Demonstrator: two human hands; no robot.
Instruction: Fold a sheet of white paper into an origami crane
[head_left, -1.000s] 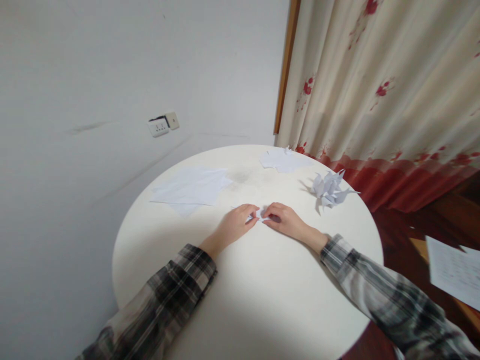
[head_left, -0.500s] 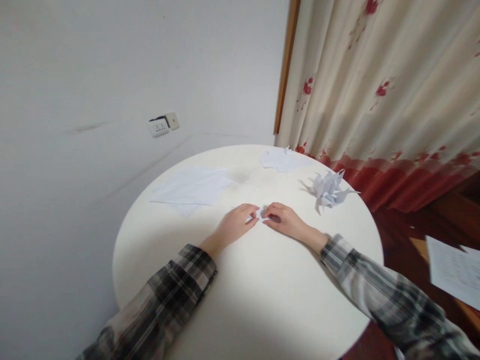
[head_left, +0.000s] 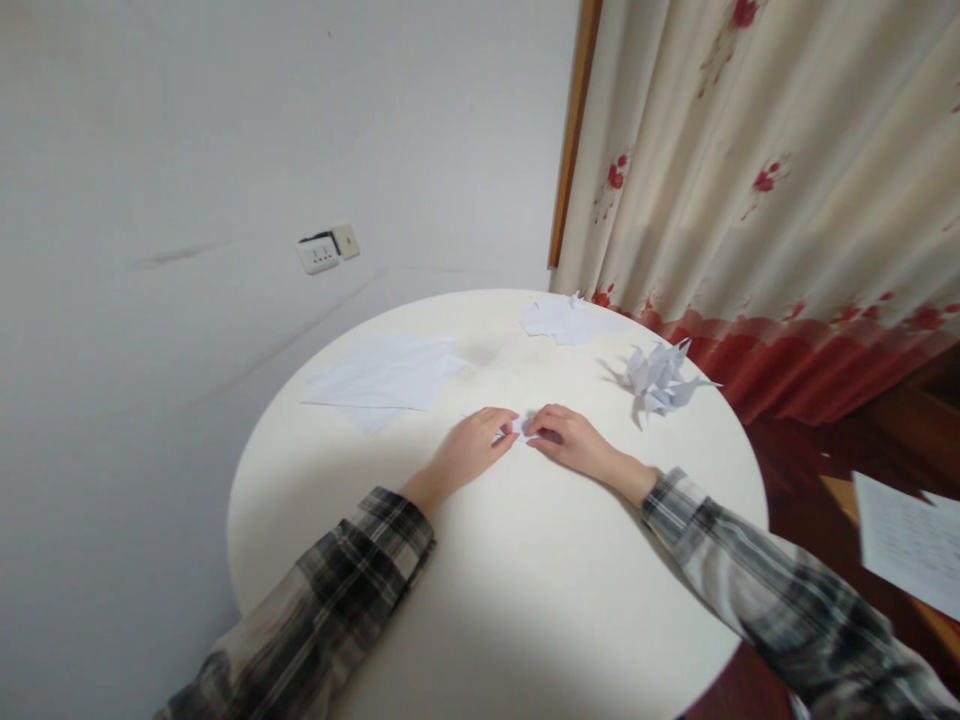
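Both my hands rest on a round white table [head_left: 525,600], fingertips meeting over a small folded piece of white paper [head_left: 517,428]. My left hand [head_left: 472,447] lies curled with its fingers pinching the paper's left side. My right hand [head_left: 564,435] is curled too, its fingers pressed on the paper's right side. Most of the paper is hidden under the fingers. Both arms wear plaid sleeves.
A stack of white sheets [head_left: 382,375] lies at the table's far left. More folded paper [head_left: 562,320] sits at the far edge, and a cluster of folded paper figures [head_left: 660,378] at the right. A curtain [head_left: 750,180] hangs behind; a printed sheet [head_left: 907,540] lies off the table at right.
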